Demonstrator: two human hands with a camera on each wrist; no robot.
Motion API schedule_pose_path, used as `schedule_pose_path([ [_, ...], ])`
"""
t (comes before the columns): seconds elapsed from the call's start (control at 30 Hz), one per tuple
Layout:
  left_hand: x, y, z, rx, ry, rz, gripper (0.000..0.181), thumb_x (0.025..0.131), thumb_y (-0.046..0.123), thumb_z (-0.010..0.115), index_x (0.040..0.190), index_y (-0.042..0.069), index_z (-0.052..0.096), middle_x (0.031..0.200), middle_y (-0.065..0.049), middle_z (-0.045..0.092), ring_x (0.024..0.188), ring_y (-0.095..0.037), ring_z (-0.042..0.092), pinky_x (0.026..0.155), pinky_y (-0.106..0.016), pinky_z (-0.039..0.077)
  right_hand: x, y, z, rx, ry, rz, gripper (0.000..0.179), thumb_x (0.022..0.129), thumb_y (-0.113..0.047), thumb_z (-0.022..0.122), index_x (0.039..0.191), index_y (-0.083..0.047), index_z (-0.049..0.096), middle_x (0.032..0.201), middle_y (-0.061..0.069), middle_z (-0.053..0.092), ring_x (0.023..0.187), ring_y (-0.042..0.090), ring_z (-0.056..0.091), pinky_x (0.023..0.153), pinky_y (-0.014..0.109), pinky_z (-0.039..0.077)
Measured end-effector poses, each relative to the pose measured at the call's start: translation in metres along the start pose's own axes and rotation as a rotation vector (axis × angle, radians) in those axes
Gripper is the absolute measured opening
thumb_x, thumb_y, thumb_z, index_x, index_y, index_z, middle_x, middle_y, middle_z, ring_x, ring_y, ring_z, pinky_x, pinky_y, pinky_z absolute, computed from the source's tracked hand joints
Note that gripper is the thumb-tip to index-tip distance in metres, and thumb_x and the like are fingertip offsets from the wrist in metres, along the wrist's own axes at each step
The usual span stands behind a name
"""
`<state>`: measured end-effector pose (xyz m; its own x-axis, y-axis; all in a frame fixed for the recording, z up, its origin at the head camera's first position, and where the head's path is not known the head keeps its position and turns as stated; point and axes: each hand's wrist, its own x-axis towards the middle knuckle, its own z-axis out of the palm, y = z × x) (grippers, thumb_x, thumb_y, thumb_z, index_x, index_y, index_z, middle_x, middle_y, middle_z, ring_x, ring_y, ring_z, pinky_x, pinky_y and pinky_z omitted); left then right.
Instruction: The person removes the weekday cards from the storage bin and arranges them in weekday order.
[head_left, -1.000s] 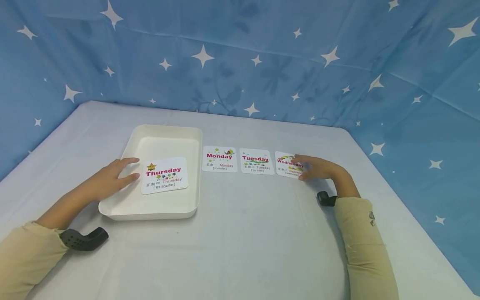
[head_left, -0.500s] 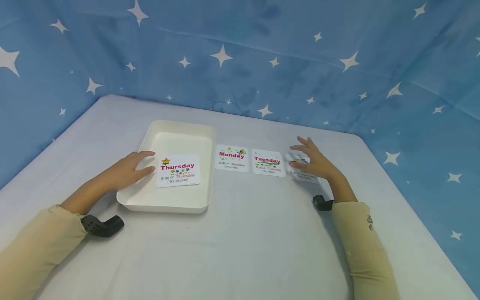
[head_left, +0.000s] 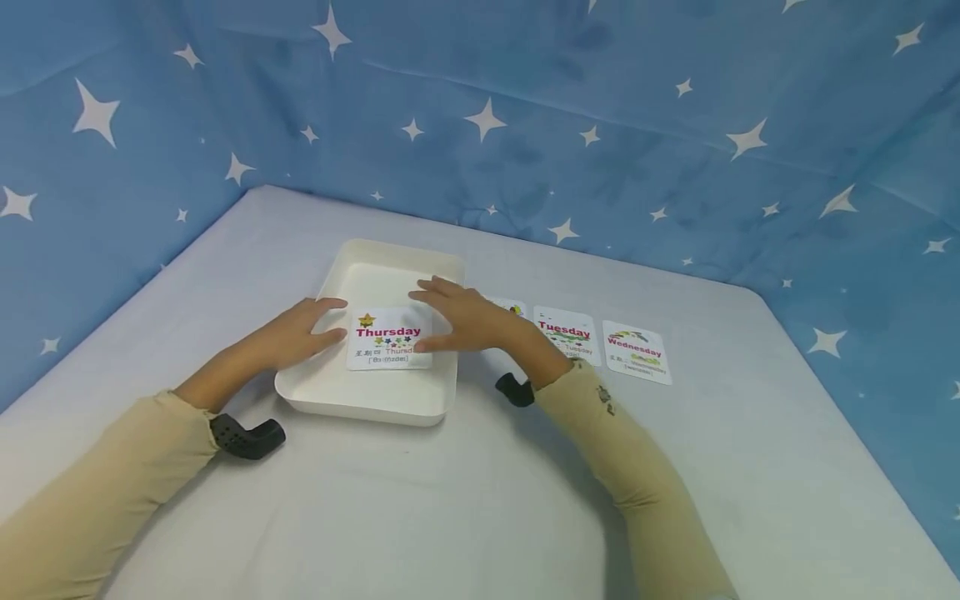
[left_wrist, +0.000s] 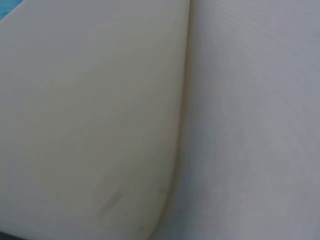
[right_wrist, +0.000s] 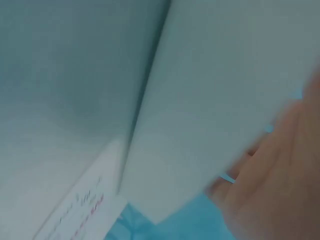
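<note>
The white tray (head_left: pixel 360 408) holds a card printed "Thursday" (head_left: pixel 382 340) with a yellow star figure. My left hand (head_left: pixel 300 335) rests at the tray's left rim, fingers relaxed, beside the card. Over the tray's right side reaches my right hand (head_left: pixel 468 322), fingers spread, its thumb at the card's right edge; whether it touches is unclear. In the left wrist view, the tray wall (left_wrist: pixel 100 120) fills the left part and no hand shows. The blurred right wrist view shows the right hand (right_wrist: pixel 277 175) beside a pale wall.
Right of the tray, a "Tuesday" card (head_left: pixel 564 327) and a "Wednesday" card (head_left: pixel 636 352) lie in a row. A Monday card (head_left: pixel 512 306) is mostly hidden behind the right arm. Blue star-patterned cloth (head_left: pixel 450 167) stands behind the white-covered table (head_left: pixel 375 517).
My right hand has left the Wednesday card and moved left to the tray. The Wednesday card is now fully uncovered. My left hand stays by the tray; the head view has turned left.
</note>
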<state>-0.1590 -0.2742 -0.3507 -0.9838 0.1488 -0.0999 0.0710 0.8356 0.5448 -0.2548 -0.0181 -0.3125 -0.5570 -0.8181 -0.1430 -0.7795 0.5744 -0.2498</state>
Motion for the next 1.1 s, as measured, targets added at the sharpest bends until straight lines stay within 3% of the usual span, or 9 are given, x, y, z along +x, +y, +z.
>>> schedule_pose_path([
  [0.1, 0.001, 0.001, 0.002, 0.005, 0.002, 0.003, 0.057, 0.095, 0.031, 0.043, 0.141, 0.002, 0.026, 0.140, -0.035, 0.025, 0.129, -0.051, 0.024, 0.100, -0.065, 0.023, 0.014, -0.013, 0.005, -0.071, -0.107, 0.014, 0.090, 0.075, -0.060, 0.062, 0.146, -0.024, 0.019, 0.155, 0.000, 0.010, 0.143, 0.020, 0.006, 0.112, 0.048, 0.016],
  [0.17, 0.002, 0.002, 0.002, 0.010, 0.005, 0.008, 0.056, 0.095, 0.030, 0.043, 0.140, 0.001, 0.027, 0.138, -0.035, 0.027, 0.127, -0.051, 0.027, 0.100, -0.065, 0.025, 0.019, -0.017, 0.008, -0.094, -0.134, 0.017, 0.095, 0.072, -0.062, 0.064, 0.146, -0.025, 0.017, 0.155, 0.001, 0.009, 0.143, 0.021, 0.008, 0.112, 0.047, 0.018],
  [0.47, 0.002, 0.008, 0.001, 0.015, 0.008, 0.019, 0.056, 0.095, 0.031, 0.044, 0.140, 0.002, 0.028, 0.138, -0.035, 0.028, 0.126, -0.051, 0.030, 0.099, -0.064, 0.027, 0.025, -0.019, 0.012, -0.090, -0.194, 0.029, 0.105, 0.068, -0.061, 0.068, 0.147, -0.025, 0.012, 0.155, 0.003, 0.008, 0.142, 0.022, 0.010, 0.112, 0.048, 0.019],
  [0.63, 0.001, 0.008, -0.001, 0.018, 0.014, 0.017, 0.055, 0.096, 0.031, 0.044, 0.139, 0.002, 0.029, 0.135, -0.035, 0.030, 0.124, -0.050, 0.034, 0.098, -0.063, 0.029, 0.027, -0.019, 0.010, -0.086, -0.214, 0.031, 0.099, 0.071, -0.055, 0.069, 0.147, -0.025, 0.012, 0.151, 0.002, 0.021, 0.138, 0.020, 0.023, 0.110, 0.046, 0.022],
  [0.87, -0.001, 0.008, -0.001, 0.011, 0.007, 0.008, 0.057, 0.096, 0.034, 0.043, 0.140, 0.002, 0.028, 0.137, -0.035, 0.027, 0.125, -0.052, 0.030, 0.098, -0.065, 0.027, 0.027, -0.017, 0.011, -0.076, -0.162, -0.014, 0.096, 0.070, -0.055, 0.070, 0.146, -0.025, 0.019, 0.146, 0.002, 0.031, 0.133, 0.020, 0.029, 0.106, 0.046, 0.024],
  [1.1, -0.001, 0.004, 0.000, 0.018, 0.008, -0.003, 0.057, 0.096, 0.035, 0.042, 0.140, 0.003, 0.028, 0.139, -0.035, 0.026, 0.126, -0.052, 0.029, 0.098, -0.065, 0.027, 0.021, -0.014, 0.004, -0.010, -0.019, -0.016, 0.089, 0.070, -0.055, 0.070, 0.143, -0.025, 0.028, 0.143, 0.001, 0.034, 0.130, 0.019, 0.033, 0.102, 0.046, 0.026],
])
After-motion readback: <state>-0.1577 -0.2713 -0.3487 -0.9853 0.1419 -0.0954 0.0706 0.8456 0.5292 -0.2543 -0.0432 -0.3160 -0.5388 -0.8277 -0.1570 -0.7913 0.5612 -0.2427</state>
